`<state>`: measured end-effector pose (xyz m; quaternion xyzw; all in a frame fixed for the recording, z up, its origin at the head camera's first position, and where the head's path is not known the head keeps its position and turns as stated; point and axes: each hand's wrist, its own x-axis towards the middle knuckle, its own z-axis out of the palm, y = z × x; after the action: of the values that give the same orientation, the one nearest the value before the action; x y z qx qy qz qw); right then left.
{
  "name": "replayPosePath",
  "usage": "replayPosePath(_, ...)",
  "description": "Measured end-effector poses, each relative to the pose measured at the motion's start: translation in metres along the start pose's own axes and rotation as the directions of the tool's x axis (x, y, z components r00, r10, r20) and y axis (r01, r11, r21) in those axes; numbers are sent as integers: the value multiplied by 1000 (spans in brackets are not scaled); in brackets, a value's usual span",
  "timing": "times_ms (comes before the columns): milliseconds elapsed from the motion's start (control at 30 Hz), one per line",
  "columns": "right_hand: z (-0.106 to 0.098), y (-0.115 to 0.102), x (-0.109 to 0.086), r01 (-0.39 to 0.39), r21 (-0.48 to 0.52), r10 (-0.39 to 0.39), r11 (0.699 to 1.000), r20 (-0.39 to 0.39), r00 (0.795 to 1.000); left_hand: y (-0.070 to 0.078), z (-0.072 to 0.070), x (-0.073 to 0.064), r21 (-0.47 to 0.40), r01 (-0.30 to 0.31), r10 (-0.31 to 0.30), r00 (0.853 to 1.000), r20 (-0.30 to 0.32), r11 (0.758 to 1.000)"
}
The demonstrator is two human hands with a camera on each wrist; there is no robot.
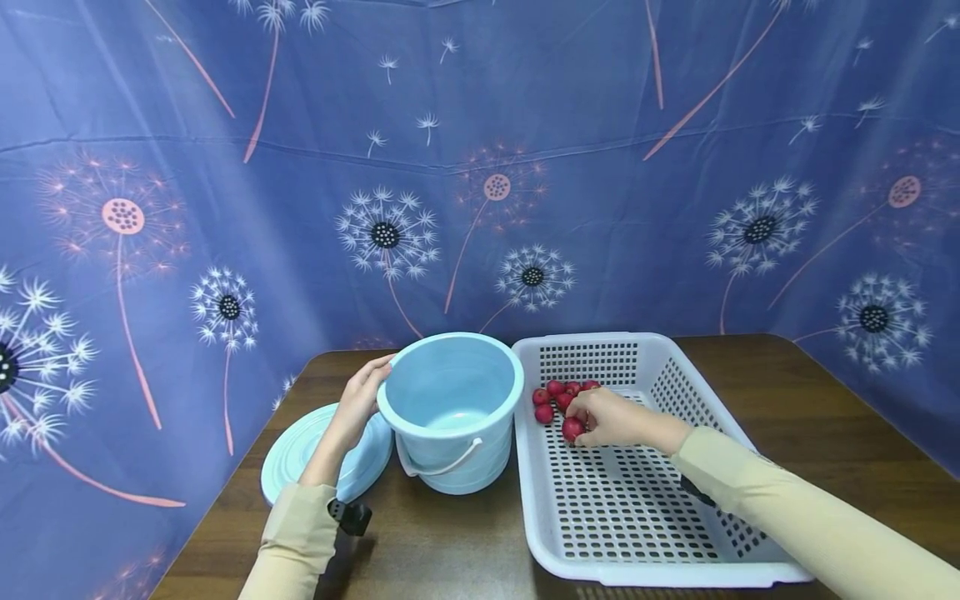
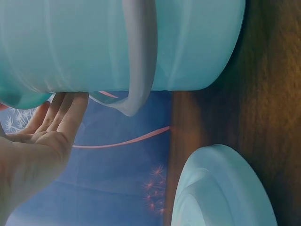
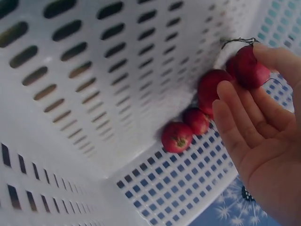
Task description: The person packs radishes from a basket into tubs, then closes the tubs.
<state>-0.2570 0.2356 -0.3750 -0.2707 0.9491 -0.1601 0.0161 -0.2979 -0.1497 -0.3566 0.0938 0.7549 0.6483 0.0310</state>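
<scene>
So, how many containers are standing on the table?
2: the light blue bucket, with the left hand at its rim, and the white basket right of it, where the right hand holds a red radish. No others show.

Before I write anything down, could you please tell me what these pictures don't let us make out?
Head view: the exact count of red radishes; the right hand covers part of the group.
Head view: the whole outline of the lid; the left forearm crosses it.
Left wrist view: the whole shape of the bucket; the picture's top edge cuts it off.
</scene>
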Motion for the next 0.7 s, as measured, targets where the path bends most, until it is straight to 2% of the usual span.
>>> replayPosePath(267, -13, -3, -2, -89, 15, 88, 996, 22, 996, -3, -2, 1, 5, -18, 17, 1000, 4, 1000)
replayPosePath(333, -18, -4, -3, -89, 24, 89, 996, 12, 996, -3, -2, 0, 2, -18, 18, 1000, 5, 1000)
replayPosePath(467, -27, -7, -5, -67, 42, 68, 997, -29, 997, -3, -2, -1, -2, -24, 24, 1000, 4, 1000)
replayPosePath(700, -44, -14, -5, 18, 32, -13, 999, -132, 991, -1, 0, -2, -33, -32, 32, 999, -13, 999)
